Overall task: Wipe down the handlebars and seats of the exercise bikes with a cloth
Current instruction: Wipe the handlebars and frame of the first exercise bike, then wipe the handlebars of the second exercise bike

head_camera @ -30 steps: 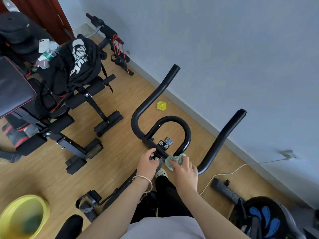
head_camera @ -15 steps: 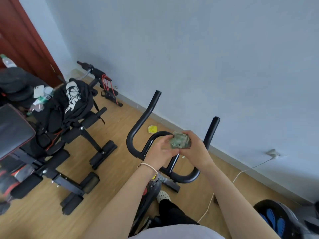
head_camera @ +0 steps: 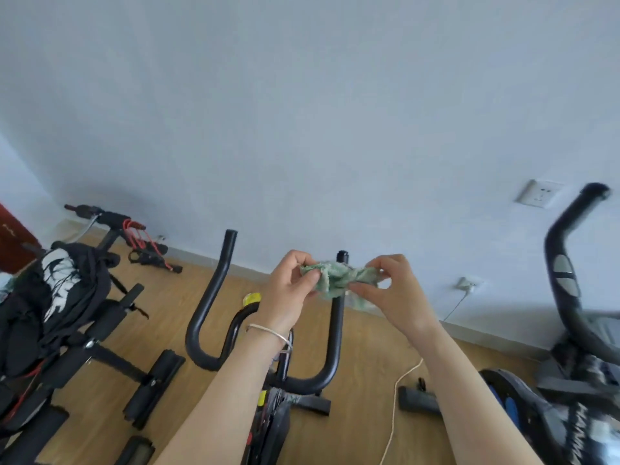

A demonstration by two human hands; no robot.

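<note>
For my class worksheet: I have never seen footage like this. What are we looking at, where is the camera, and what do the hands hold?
No machine here: a camera worn on a person's head looks forward and down at their arms. The left hand, wearing a bracelet, and the right hand each pinch one end of a green cloth held between them. Behind it stands an exercise bike with black handlebars. A white cable lies on the wooden floor. A second bike stands at the right; a bench draped with black clothes at the left.
</note>
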